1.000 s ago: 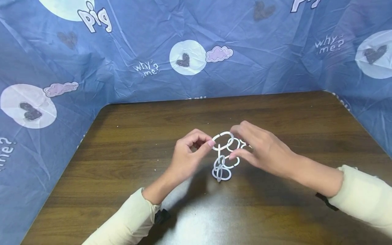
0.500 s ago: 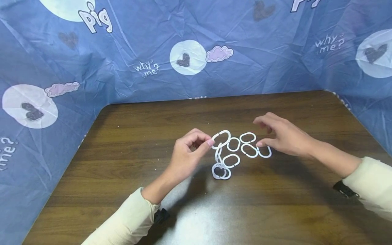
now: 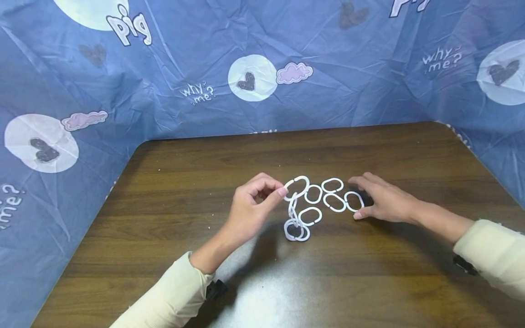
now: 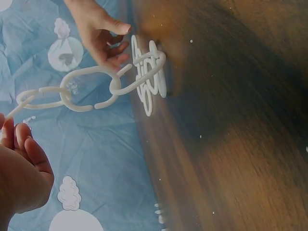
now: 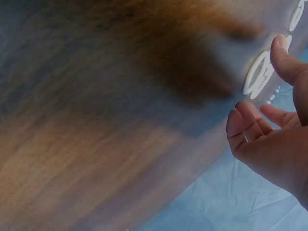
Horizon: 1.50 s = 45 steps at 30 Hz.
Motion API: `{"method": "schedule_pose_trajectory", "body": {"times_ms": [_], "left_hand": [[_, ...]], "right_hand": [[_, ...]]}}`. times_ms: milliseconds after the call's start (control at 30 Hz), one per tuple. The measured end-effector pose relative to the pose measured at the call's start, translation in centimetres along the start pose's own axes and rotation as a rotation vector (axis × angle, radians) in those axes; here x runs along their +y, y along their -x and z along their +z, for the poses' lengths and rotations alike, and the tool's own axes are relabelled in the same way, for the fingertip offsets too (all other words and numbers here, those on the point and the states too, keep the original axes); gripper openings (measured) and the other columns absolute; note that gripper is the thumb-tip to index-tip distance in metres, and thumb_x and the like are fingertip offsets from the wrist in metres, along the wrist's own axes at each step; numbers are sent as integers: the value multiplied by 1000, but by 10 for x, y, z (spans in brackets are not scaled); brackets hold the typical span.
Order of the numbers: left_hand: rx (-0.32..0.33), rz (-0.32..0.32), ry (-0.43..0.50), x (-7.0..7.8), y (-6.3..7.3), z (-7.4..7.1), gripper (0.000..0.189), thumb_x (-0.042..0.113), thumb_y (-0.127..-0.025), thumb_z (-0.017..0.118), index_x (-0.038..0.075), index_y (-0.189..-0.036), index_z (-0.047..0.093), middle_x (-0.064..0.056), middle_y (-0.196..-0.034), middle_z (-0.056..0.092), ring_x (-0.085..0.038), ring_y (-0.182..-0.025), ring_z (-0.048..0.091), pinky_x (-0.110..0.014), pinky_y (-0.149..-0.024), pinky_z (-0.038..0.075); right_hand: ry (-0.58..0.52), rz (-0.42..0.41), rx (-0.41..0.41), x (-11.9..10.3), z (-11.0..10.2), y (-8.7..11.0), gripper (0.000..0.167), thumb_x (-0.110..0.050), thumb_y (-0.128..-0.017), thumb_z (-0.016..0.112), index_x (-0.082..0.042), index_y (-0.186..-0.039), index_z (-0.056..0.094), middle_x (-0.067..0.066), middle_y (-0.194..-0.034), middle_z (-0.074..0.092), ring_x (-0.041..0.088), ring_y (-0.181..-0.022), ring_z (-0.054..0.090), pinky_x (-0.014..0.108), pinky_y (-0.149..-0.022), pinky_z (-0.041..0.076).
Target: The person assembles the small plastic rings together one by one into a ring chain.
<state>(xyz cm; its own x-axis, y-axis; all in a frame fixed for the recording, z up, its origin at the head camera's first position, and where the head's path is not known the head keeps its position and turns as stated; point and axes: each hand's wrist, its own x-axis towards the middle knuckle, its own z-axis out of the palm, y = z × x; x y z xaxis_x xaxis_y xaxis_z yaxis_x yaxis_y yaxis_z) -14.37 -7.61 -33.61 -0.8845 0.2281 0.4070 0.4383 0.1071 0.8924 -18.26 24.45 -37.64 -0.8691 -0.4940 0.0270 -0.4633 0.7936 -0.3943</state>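
Note:
Between thumb and forefinger, my left hand pinches a white oval plastic chain link, raised above the table. Joined links hang from it, and the lowest ones lie on the tabletop. My right hand is at the right end of a group of loose links, thumb and fingers spread on either side of the rightmost link. In the right wrist view, white links show beyond the parted thumb and fingertips. Whether the right fingers touch that link cannot be told.
More white links, such as one farther back and one nearer the chain, lie on the brown wooden table. A blue printed sheet surrounds its back and sides. Small white specks dot the wood.
My right hand has moved right from over the middle links to the rightmost link and lowered around it, uncovering the loose links. The left hand keeps its pinch, almost unmoved; the hanging chain has turned slightly.

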Motion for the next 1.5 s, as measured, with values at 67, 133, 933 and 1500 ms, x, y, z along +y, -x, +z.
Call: {"method": "schedule_pose_trajectory", "body": {"times_ms": [67, 133, 933, 1500], "left_hand": [[-1, 0, 0, 0, 0, 0, 7, 11, -88, 70, 4, -87, 70, -4, -82, 60, -15, -70, 52, -23, -62, 43], [-3, 0, -3, -1, 0, 0, 7, 11, -88, 70, 5, -87, 70, -4, -82, 60, -15, -70, 52, -22, -62, 44], [-15, -14, -21, 0, 1, 0, 7, 12, -88, 70, 5, -87, 70, -3, -83, 60, -15, -71, 53, -23, -63, 45], [-22, -16, -27, -1, -1, 1, 7, 12, -88, 70, 6, -87, 70, -3, -82, 60, -16, -71, 53, -25, -63, 44]], "right_hand": [[-1, -2, -5, 3, 4, 1, 81, -31, -71, 85, -2, -135, 47, 12, -114, 54, 30, -109, 53, 52, -90, 45], [2, -8, -10, 6, 6, 2, 82, -32, -70, 86, -2, -136, 47, 11, -112, 54, 28, -107, 53, 51, -90, 45], [-21, -60, 19, 15, 15, 1, 51, -23, -76, 82, -7, -121, 63, 1, -91, 50, 16, -79, 45, 32, -69, 40], [186, -131, 178, 4, 6, -1, 53, -41, -79, 76, -6, -117, 62, 3, -102, 58, 19, -94, 56, 43, -74, 51]]}}
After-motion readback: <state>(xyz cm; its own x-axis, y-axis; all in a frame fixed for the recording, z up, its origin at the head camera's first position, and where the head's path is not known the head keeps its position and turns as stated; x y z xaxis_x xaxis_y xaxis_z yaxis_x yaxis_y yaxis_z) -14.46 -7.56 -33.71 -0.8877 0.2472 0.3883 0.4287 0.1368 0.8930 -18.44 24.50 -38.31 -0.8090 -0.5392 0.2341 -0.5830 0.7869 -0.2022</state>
